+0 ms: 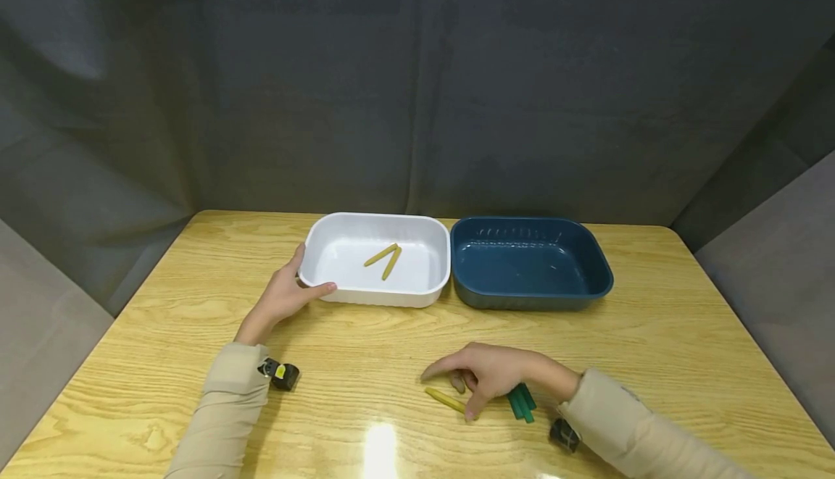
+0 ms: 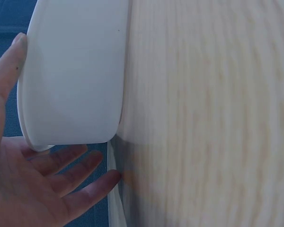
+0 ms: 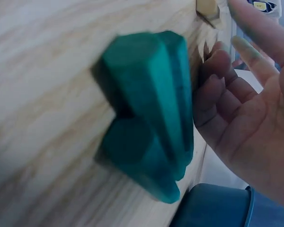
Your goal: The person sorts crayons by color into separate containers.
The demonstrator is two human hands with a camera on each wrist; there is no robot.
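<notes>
Left hand [image 1: 282, 296] open, fingers straight, thumb along near-left corner of white rectangular plastic tub [image 1: 417, 292], palm against its left wall; nothing gripped. In left wrist view same hand [image 2: 33, 189] spread flat beside tub wall [image 2: 75, 75], fingertips near light wood-grain worktop [image 2: 208, 113].

Right hand [image 1: 492, 372] hovering palm-down over near-centre worktop [image 1: 685, 334], fingers loosely curled, grip relaxed and holding nothing. One fingertip down at or just beside right end of yellow crayon-like stick [image 1: 445, 400]; contact hard to confirm. Green sticks [image 1: 521, 402] lying just right of that hand, partly hidden under wrist; count unclear from head view. Right wrist view: green sticks [image 3: 151, 142] stacked close-up, blurred, palm [image 3: 255, 123] just beside them, apart or barely touching, cannot tell.

Two more yellow sticks [image 1: 386, 257] inside white tub, touching at far ends. Dark blue rectangular plastic tub [image 1: 531, 298] right of white one, touching it. Small black wrist cameras at both sleeves, right one cut off partly by sleeve.
</notes>
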